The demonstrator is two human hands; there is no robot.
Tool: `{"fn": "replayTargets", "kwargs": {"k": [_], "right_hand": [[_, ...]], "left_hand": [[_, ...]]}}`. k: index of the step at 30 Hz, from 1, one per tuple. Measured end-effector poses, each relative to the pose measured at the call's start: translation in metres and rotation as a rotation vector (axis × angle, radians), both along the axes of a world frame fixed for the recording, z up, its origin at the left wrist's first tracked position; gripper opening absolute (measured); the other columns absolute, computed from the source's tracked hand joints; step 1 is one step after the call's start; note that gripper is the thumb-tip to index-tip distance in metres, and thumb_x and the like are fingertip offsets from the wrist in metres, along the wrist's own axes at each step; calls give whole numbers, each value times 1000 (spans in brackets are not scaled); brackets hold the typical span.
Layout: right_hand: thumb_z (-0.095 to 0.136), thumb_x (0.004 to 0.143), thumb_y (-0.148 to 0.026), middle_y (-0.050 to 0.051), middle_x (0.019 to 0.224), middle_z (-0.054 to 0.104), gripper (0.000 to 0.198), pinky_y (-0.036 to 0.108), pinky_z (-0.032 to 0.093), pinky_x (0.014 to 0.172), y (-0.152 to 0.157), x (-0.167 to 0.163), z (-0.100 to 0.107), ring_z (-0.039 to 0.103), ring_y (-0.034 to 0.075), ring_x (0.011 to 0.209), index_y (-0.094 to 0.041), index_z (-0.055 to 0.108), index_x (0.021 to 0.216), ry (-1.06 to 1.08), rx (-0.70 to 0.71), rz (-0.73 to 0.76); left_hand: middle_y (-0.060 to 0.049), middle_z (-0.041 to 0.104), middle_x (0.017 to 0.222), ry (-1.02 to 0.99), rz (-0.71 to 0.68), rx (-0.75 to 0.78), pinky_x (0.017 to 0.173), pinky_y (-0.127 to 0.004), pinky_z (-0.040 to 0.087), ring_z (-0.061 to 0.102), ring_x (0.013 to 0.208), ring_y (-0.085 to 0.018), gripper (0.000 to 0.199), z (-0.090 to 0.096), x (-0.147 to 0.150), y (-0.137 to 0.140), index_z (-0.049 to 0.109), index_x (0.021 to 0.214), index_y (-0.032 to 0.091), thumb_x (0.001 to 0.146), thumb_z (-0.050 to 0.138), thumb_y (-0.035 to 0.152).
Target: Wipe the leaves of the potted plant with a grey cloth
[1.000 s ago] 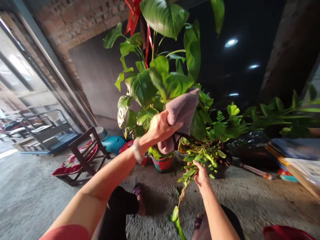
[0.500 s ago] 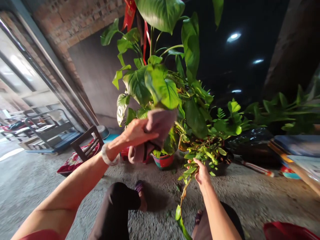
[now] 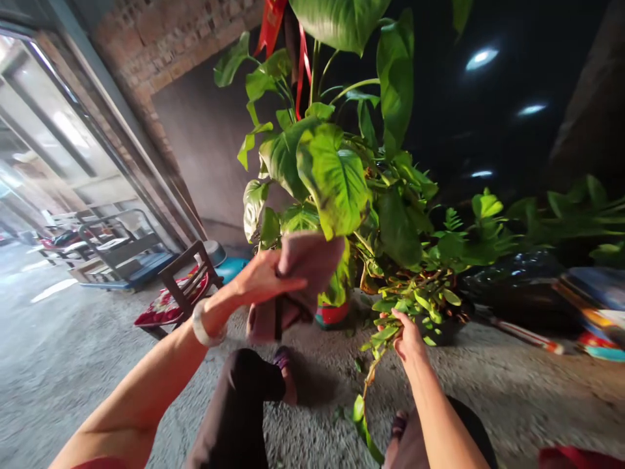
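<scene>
A greyish-mauve cloth (image 3: pixel 312 264) hangs folded in my left hand (image 3: pixel 258 280), its fingers closed round it just below a broad yellow-green leaf (image 3: pixel 336 179). That leaf belongs to a tall potted plant (image 3: pixel 283 159) with large leaves. Its red and green pot (image 3: pixel 333 314) is partly hidden by the cloth. Lower on the right, my right hand (image 3: pixel 407 335) grips a small-leaved trailing stem (image 3: pixel 385 332). The stem's free end (image 3: pixel 364 426) droops towards the floor between my legs.
Red ribbon (image 3: pixel 269 29) hangs among the upper leaves. A small wooden chair (image 3: pixel 193 273) with a red floral cushion stands left, with a blue basin (image 3: pixel 234 268) behind it. Farther back is a platform trolley (image 3: pixel 127 260). Stacked items (image 3: pixel 596 306) lie at the right edge.
My left hand and the cloth have come down a little, away from the broad leaf, which now shows more fully. My right hand keeps its grip on the stem. The whole view has shifted slightly.
</scene>
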State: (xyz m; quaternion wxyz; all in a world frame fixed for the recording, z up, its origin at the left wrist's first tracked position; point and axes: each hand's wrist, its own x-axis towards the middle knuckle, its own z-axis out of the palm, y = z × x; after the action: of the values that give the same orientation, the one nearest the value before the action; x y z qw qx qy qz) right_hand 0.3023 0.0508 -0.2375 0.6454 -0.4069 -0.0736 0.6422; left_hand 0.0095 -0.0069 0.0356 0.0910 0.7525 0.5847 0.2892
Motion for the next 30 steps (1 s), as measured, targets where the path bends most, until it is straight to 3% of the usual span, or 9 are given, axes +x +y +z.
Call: {"fn": "replayTargets", "kwargs": {"k": [2,5,9,11,14,18,21,25,30], "right_hand": [[82,67,-21,1,61,77,20,34,66,51,3,0,-1,80,27,62,-22,65,77,-2,-14,0],[82,69,-21,1,62,77,19,33,66,53,6,-3,-3,80,26,63,-21,66,79,0,-15,6],[86,67,-18,1,61,76,21,31,66,54,5,-4,-9,79,25,60,-21,67,76,-9,-4,23],[86,67,-16,1,61,76,20,31,66,53,3,-2,-13,77,24,58,-21,68,74,-24,-1,35],[87,67,-16,1,60,76,19,32,66,52,3,1,-16,75,23,54,-21,69,73,-43,-5,41],[90,67,-19,3,58,75,23,35,66,52,9,1,-17,77,26,56,-21,67,68,-41,-16,43],[89,67,-16,3,58,75,21,32,64,50,14,-2,-19,73,23,51,-20,67,67,-21,-26,30],[86,63,-11,1,61,77,19,29,64,53,15,-4,-23,71,19,48,-19,70,71,21,-13,7],[87,64,-15,2,61,76,17,27,59,46,13,0,-23,70,19,49,-19,71,70,52,35,21]], "left_hand": [[2,63,68,-37,91,123,60,-27,47,60,67,-17,35,10,0,25,68,77,19,76,79,52],[0,62,71,59,278,191,63,-28,47,62,71,-18,30,-26,10,54,62,76,20,80,76,46],[-2,68,75,410,-50,-338,70,-31,49,69,78,-24,26,-107,20,35,65,73,21,67,87,33],[-2,70,78,432,-240,-535,71,-32,50,70,81,-26,29,-122,21,15,68,75,22,62,89,36],[0,71,80,330,-256,-487,72,-33,52,68,79,-24,32,-104,30,10,72,85,22,71,85,47],[-3,71,92,299,15,-146,81,-33,54,68,87,-23,34,-73,63,56,70,105,19,94,66,51],[-11,74,112,455,106,-109,93,-35,53,70,109,-28,30,-92,78,89,68,119,17,98,65,39],[-9,77,106,565,-47,-428,89,-36,54,72,106,-30,35,-135,66,81,72,114,20,86,78,40],[-5,76,95,271,-88,-350,82,-35,55,71,92,-26,34,-124,83,64,73,103,20,89,72,51]]}}
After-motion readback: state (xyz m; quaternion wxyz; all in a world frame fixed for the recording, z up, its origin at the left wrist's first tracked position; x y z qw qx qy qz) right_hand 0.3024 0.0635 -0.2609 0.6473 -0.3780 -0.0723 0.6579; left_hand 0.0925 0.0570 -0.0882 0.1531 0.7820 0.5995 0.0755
